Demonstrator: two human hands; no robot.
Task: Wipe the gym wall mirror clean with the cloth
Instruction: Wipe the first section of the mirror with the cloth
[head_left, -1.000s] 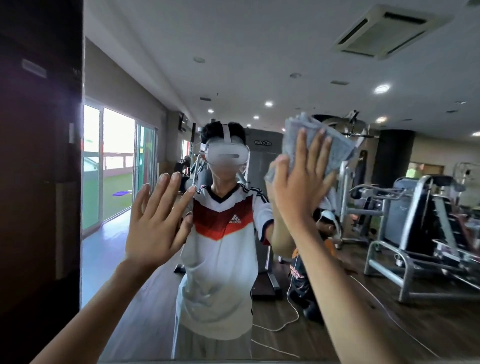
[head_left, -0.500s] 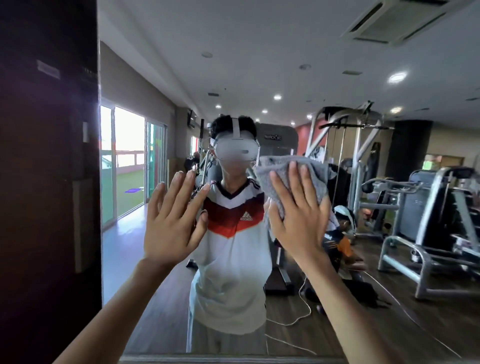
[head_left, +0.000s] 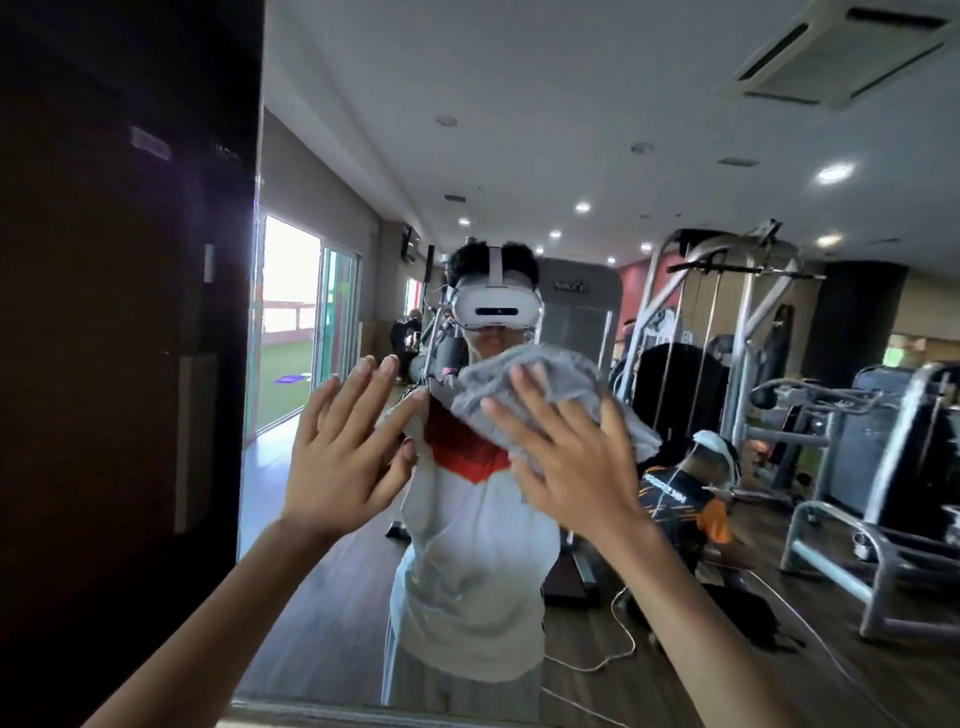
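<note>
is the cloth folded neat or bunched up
Bunched up: the grey cloth lies in rumpled folds under the right hand, with a loose end hanging right.

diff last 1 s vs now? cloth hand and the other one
The right hand swept the grey cloth down and leftward across the mirror, from high right to chest height near the left hand. Nothing grasped or released. Left hand stays flat, fingers spread, toward the glass.

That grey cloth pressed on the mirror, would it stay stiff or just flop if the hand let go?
Probably flop: the grey cloth is bunched and wrinkled under the right hand, and one corner droops past the palm. It looks light, since flat fingers alone pin it to the mirror. Released, it would likely slide down the glass.
</note>
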